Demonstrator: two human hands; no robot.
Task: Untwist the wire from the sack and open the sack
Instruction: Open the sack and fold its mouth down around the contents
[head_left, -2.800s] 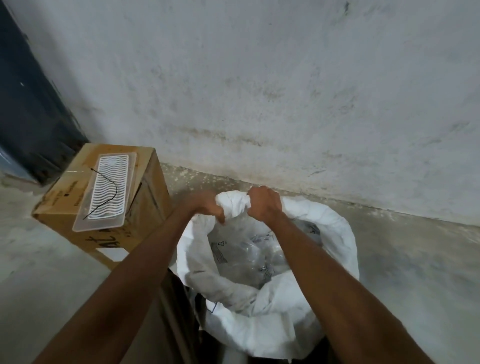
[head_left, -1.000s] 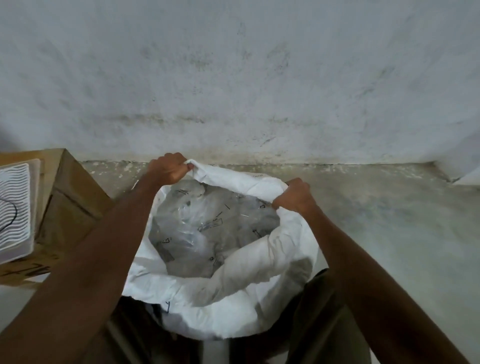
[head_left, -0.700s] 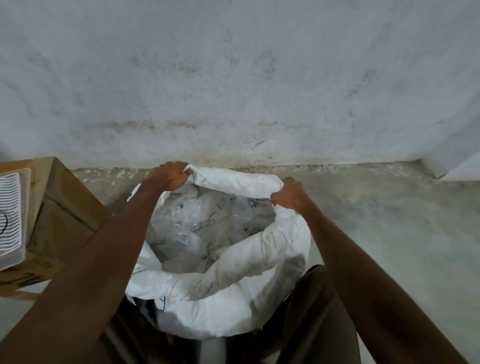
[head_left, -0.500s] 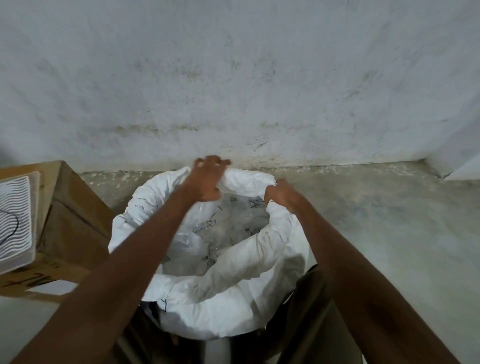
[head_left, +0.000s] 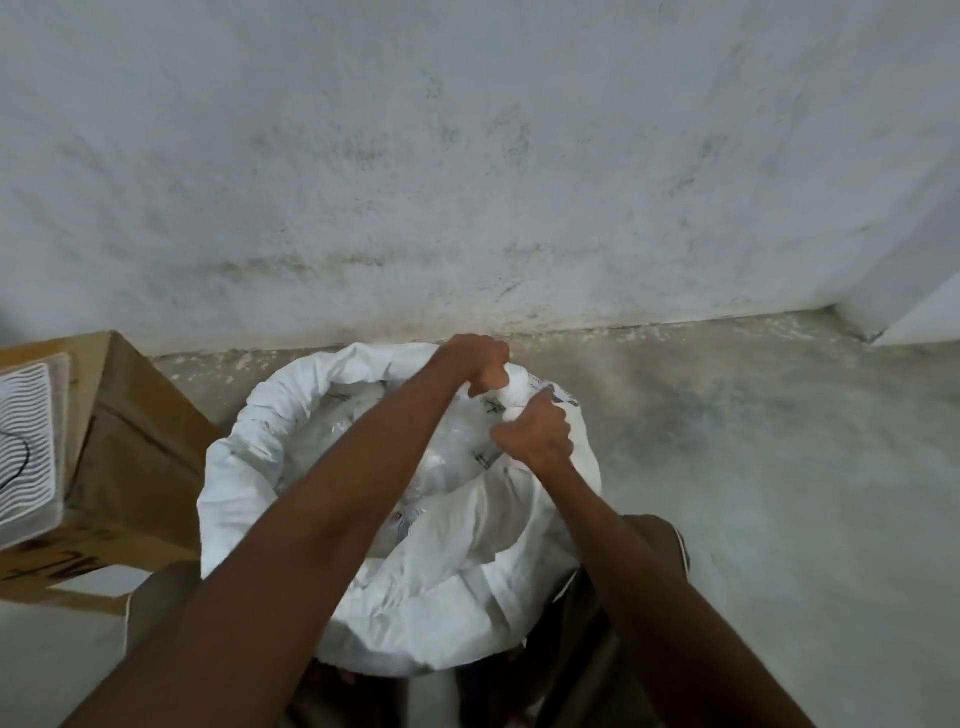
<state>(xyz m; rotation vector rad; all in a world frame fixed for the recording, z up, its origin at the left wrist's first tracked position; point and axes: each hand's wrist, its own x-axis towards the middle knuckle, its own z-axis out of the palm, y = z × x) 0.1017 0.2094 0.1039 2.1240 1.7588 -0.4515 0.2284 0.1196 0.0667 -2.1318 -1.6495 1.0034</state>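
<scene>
A white woven sack (head_left: 291, 415) stands on the floor between my legs, its mouth open and its rim rolled outward. Clear plastic packets (head_left: 447, 457) show inside. My left hand (head_left: 480, 361) is closed on the far right part of the rolled rim. My right hand (head_left: 535, 434) grips the same stretch of rim just nearer to me, almost touching the left hand. A thin dark wire (head_left: 15, 462) lies on a white ribbed tray (head_left: 26, 441) at the left edge, away from the sack.
A brown cardboard box (head_left: 135, 452) stands left of the sack and carries the tray. A stained white wall (head_left: 467, 156) rises right behind the sack. Bare concrete floor (head_left: 779, 467) stretches to the right, with a wall corner (head_left: 883, 312) at far right.
My left hand let go of the rim's far left side and crossed to its far right, beside my right hand. The rim on the left has folded outward.
</scene>
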